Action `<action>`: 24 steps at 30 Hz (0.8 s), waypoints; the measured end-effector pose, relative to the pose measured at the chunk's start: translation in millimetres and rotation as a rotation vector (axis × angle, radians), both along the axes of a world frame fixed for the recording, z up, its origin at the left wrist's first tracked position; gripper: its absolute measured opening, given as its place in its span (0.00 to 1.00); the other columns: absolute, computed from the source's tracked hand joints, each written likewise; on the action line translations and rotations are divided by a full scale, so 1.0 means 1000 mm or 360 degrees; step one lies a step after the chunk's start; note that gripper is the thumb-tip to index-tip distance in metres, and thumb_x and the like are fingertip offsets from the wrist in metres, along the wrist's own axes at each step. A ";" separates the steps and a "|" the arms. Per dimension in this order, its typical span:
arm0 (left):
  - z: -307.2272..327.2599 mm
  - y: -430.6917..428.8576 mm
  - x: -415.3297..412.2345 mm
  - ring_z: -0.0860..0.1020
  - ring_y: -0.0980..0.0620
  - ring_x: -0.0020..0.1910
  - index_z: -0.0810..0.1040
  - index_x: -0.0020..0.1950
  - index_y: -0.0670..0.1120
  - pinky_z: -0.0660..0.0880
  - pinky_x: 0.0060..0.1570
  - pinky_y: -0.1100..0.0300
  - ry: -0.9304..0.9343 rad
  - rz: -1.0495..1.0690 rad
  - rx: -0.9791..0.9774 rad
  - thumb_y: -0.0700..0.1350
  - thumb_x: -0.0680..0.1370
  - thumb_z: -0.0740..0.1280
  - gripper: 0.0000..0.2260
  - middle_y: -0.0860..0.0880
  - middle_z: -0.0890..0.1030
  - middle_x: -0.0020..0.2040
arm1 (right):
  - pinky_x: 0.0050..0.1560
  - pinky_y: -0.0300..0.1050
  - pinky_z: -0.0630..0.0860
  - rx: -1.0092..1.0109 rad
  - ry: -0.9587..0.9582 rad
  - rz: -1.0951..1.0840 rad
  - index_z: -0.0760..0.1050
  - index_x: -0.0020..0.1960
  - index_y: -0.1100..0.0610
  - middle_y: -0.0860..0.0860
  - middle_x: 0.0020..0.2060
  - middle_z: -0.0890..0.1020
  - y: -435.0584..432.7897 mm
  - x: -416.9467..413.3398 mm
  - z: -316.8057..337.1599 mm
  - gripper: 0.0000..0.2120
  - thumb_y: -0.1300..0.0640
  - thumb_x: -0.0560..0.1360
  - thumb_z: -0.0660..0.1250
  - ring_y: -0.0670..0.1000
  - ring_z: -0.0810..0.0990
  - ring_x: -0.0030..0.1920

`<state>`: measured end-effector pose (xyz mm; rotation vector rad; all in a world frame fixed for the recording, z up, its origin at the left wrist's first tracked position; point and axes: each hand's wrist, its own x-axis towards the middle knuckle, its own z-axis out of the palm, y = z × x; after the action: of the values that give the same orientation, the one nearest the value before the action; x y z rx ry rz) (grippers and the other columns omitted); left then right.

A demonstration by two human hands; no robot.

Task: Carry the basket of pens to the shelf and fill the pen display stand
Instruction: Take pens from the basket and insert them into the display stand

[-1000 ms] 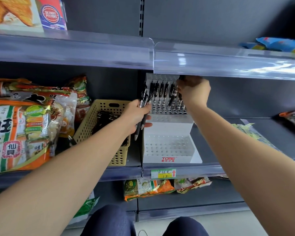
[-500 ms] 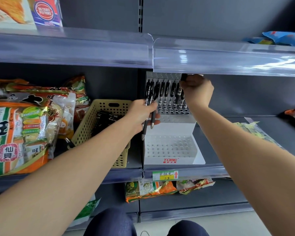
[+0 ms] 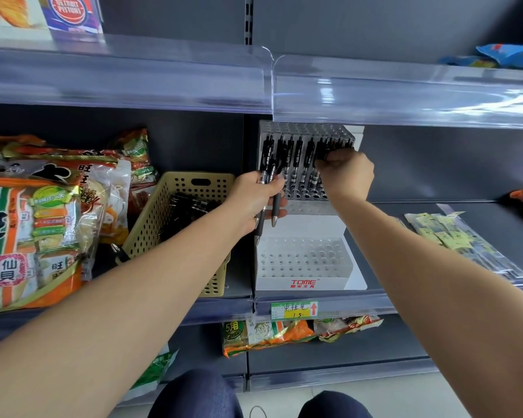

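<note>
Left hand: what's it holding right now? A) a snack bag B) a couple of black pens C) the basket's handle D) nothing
B: the left hand is closed on a couple of black pens, tips pointing down, in front of the stand; the basket sits apart to its left.

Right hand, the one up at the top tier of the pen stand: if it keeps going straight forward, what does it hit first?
Most likely the black pens standing in the stand's upper tier, right ahead of the right hand; depth is unclear.
</note>
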<state>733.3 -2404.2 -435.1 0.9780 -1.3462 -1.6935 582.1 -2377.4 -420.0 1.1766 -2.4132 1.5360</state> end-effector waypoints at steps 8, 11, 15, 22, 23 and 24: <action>-0.002 -0.001 0.001 0.79 0.50 0.36 0.75 0.47 0.42 0.79 0.29 0.58 0.0028 -0.0005 0.0026 0.41 0.78 0.68 0.03 0.44 0.77 0.42 | 0.41 0.46 0.78 0.0124 0.0042 -0.0015 0.83 0.39 0.61 0.59 0.35 0.83 -0.002 -0.004 -0.003 0.10 0.54 0.72 0.69 0.60 0.81 0.39; -0.003 0.000 0.001 0.78 0.50 0.36 0.75 0.47 0.42 0.80 0.30 0.58 0.0030 -0.0007 0.0029 0.41 0.78 0.67 0.03 0.44 0.77 0.42 | 0.40 0.44 0.77 0.0137 0.0070 -0.0003 0.83 0.39 0.61 0.59 0.35 0.83 -0.002 -0.005 -0.002 0.11 0.53 0.72 0.69 0.59 0.80 0.39; -0.003 0.000 0.001 0.78 0.49 0.37 0.75 0.47 0.42 0.80 0.30 0.57 0.0035 -0.0006 0.0034 0.41 0.78 0.68 0.03 0.44 0.77 0.42 | 0.39 0.44 0.77 0.0147 0.0106 -0.0002 0.82 0.38 0.62 0.59 0.35 0.83 -0.003 -0.006 -0.003 0.11 0.54 0.72 0.69 0.59 0.79 0.37; -0.002 0.000 0.002 0.78 0.50 0.36 0.75 0.47 0.42 0.80 0.29 0.58 0.0029 0.0001 0.0034 0.40 0.78 0.67 0.02 0.44 0.77 0.42 | 0.36 0.40 0.68 0.0180 0.0136 0.0011 0.81 0.37 0.61 0.57 0.31 0.80 -0.004 -0.010 -0.001 0.11 0.55 0.72 0.68 0.57 0.75 0.34; -0.002 -0.001 0.003 0.78 0.50 0.36 0.75 0.47 0.42 0.80 0.29 0.59 0.0027 0.0002 0.0033 0.40 0.78 0.67 0.03 0.44 0.77 0.42 | 0.36 0.40 0.69 0.0197 0.0144 0.0014 0.81 0.36 0.61 0.57 0.30 0.79 -0.004 -0.010 0.000 0.11 0.55 0.72 0.68 0.57 0.75 0.34; -0.002 -0.001 0.003 0.78 0.50 0.36 0.75 0.47 0.42 0.79 0.29 0.58 0.0025 0.0003 0.0032 0.40 0.78 0.67 0.03 0.44 0.77 0.42 | 0.36 0.40 0.69 0.0219 0.0161 0.0017 0.80 0.35 0.60 0.56 0.29 0.78 -0.004 -0.011 0.000 0.11 0.55 0.72 0.68 0.57 0.74 0.34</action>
<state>735.8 -2404.9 -437.5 0.9748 -1.3202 -1.7130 571.1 -2381.5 -419.5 1.2601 -2.4838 1.2968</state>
